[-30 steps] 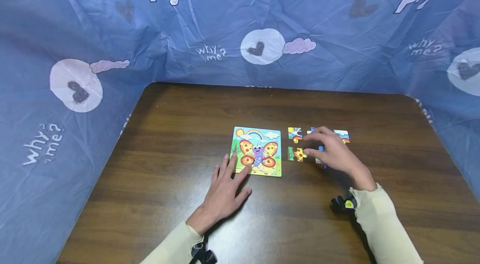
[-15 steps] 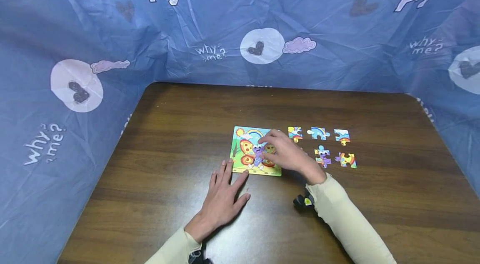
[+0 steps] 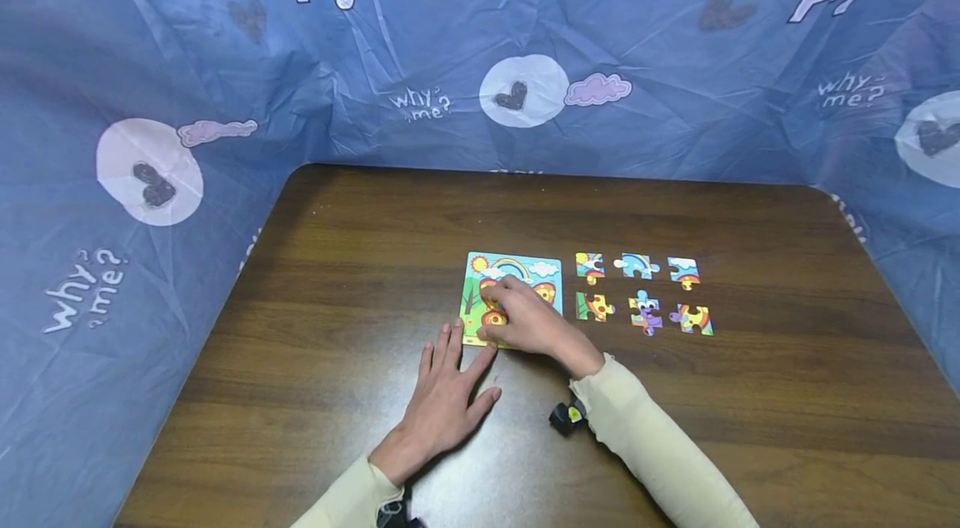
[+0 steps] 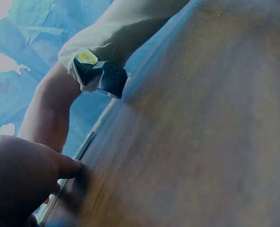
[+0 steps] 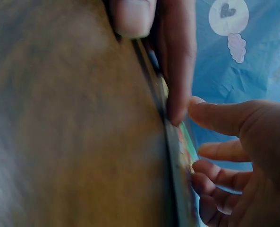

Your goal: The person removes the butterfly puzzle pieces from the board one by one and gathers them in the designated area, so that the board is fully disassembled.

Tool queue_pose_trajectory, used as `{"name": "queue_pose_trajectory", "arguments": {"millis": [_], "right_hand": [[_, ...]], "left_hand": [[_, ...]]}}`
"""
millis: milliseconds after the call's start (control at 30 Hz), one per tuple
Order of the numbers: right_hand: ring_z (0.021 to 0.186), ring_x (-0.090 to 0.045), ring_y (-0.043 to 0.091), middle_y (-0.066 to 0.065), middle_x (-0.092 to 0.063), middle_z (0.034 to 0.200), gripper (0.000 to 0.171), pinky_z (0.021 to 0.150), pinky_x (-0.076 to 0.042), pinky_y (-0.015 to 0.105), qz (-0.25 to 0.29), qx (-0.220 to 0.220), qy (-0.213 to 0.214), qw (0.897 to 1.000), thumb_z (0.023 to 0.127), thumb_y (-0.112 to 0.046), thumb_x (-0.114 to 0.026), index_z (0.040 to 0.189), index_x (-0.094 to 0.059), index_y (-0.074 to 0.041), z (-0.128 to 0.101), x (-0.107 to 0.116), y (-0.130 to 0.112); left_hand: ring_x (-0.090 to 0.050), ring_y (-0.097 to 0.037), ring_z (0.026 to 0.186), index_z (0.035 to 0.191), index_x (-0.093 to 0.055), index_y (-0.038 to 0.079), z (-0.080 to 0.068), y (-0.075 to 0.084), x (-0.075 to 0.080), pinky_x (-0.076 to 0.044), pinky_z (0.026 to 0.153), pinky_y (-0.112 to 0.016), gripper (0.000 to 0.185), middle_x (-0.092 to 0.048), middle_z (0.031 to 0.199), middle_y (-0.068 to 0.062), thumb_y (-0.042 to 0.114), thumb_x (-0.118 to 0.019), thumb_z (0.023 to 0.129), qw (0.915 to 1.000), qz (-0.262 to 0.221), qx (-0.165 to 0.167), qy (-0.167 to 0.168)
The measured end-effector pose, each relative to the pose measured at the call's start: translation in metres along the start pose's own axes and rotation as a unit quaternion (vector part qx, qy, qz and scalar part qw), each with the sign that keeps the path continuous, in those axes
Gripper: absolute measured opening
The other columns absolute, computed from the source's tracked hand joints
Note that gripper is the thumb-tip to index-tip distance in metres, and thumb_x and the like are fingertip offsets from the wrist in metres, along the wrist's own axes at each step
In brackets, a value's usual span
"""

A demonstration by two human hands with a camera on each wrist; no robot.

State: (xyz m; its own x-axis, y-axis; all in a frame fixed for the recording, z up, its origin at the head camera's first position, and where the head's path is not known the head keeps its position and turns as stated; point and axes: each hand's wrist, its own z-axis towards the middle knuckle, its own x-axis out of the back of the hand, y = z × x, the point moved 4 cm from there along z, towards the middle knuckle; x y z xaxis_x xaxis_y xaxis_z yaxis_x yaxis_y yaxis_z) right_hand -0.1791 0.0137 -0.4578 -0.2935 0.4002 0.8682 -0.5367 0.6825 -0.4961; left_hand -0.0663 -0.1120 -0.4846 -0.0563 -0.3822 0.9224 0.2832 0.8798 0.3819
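Observation:
A square butterfly jigsaw puzzle (image 3: 551, 260) lies flat on the table. My left hand (image 3: 442, 399) is spread palm down at the puzzle's near left corner, fingertips touching its edge. Over the puzzle's left half reaches my right hand (image 3: 528, 318), thumb and fingers bent and apart, covering part of the butterfly. In the right wrist view the right hand (image 5: 253, 151) shows a gap between thumb and index finger, with nothing visible in it. Loose jigsaw pieces lie in two rows to the right: a sun piece (image 3: 590, 266), a rainbow piece (image 3: 637, 266) and a purple face piece (image 3: 646, 313) among them.
The brown wooden table (image 3: 360, 261) has a blue printed cloth (image 3: 420, 28) hanging behind and beside it. A small black camera (image 3: 566, 418) is strapped at the right wrist, near the pale sleeve (image 3: 652, 428).
My right hand has moved left from the loose pieces to the puzzle's left half, uncovering both rows of pieces. The left hand has slid slightly back toward the puzzle's near edge.

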Motion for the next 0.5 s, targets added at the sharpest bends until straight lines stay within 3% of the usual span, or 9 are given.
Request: {"name": "queue_pose_trajectory", "arguments": {"millis": [200, 500], "right_hand": [[0.096, -0.055, 0.024, 0.012, -0.06, 0.112, 0.065, 0.079, -0.049, 0.039, -0.02, -0.043, 0.005, 0.999, 0.077, -0.038, -0.086, 0.13, -0.065, -0.007, 0.002, -0.009, -0.002], [0.096, -0.054, 0.021, 0.01, -0.06, 0.112, 0.06, 0.08, -0.048, 0.036, -0.007, -0.083, 0.006, 0.997, 0.075, -0.037, -0.087, 0.125, -0.068, -0.011, 0.004, -0.012, -0.007]], "left_hand": [[-0.023, -0.05, 0.151, 0.15, -0.048, 0.022, 0.0, 0.0, -0.001, -0.024, 0.117, -0.069, 0.059, -0.024, 0.16, -0.034, 0.044, -0.06, 0.096, 1.0, 0.0, -0.001, -0.007], [-0.023, -0.049, 0.152, 0.148, -0.05, 0.021, 0.0, -0.001, -0.001, -0.024, 0.118, -0.068, 0.056, -0.023, 0.162, -0.032, 0.044, -0.058, 0.097, 0.9998, 0.005, 0.001, -0.018]]}}
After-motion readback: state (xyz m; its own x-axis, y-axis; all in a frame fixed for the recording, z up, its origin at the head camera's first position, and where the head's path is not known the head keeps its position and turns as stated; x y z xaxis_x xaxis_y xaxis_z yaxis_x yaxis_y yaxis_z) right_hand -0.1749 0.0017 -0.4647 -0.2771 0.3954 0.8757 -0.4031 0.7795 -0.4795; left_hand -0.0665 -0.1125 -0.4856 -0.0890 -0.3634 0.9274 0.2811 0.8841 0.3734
